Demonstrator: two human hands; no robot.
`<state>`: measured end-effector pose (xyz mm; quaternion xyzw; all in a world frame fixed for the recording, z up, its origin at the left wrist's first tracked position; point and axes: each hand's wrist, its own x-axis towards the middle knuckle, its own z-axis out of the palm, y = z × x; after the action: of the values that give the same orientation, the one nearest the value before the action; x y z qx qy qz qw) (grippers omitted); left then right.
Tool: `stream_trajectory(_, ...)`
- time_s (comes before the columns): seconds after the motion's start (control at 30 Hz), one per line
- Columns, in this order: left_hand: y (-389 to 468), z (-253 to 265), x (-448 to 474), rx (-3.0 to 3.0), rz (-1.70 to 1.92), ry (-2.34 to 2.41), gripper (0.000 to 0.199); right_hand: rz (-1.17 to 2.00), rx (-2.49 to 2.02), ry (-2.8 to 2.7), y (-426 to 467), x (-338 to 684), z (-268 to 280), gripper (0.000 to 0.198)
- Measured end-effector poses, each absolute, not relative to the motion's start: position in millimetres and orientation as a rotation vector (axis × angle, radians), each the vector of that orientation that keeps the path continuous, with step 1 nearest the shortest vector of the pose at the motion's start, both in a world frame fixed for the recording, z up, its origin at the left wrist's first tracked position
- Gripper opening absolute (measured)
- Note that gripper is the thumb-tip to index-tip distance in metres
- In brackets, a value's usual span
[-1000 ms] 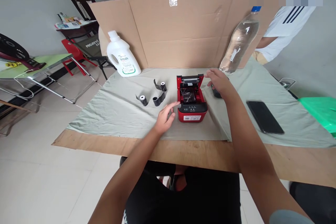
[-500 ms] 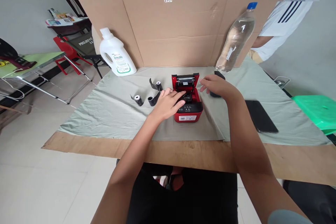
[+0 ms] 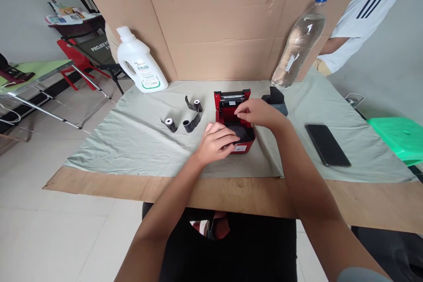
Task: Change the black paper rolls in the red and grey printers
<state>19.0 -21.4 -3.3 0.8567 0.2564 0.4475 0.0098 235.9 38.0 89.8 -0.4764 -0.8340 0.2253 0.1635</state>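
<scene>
Clock: centred on the red portable printer [image 3: 228, 115], with 12 o'clock towards the cardboard screen [image 3: 224, 22] and 6 o'clock at the wearer.
Red portable printer: on the grey-green cloth [image 3: 145, 141], body open; its lid [image 3: 232, 97] stands raised at 12 o'clock.
Dark film-like strip [image 3: 242, 133]: across the front of the opening, towards 6 o'clock.
Left hand [image 3: 216, 143]: at 7 o'clock, fingers bent over the strip's edge; whether they pinch it cannot be told.
Right hand [image 3: 260, 113]: from 2 o'clock, thumb and forefinger curled over the opening; no held thing shows, but whether the tips meet on something cannot be told.
Good handling: the left fingers would do best to lie flat and light, so the strip neither creases nor slips sideways; the right fingertips should work clear of the lid; a steady printer body probably matters more than force.
Small rolls [image 3: 171, 125]: loose between 9 and 10 o'clock, dark tails curling.
Black smartphone [image 3: 327, 144]: flat near 3 o'clock.
</scene>
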Motion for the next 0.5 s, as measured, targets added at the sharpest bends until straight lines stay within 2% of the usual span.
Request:
stream_trajectory(0.23, -21.1, -8.0, 16.7, 2.834, 1.371, 0.709, 0.016, 0.387, -1.614, -2.666, 35.1, 205.7, 74.1, 0.03)
stream_trajectory(0.4, -20.5, -5.2, 14.4, 2.818, 1.347, 0.735, 0.016, 0.492, -1.702, -2.724, 44.4, 196.0, 72.0, 0.032)
stream_trajectory(0.5, -19.3, -1.3, 9.5, 2.784, 1.464, 0.703, 0.033, 0.487, -1.699, -2.722, 46.8, 197.8, 71.6, 0.025)
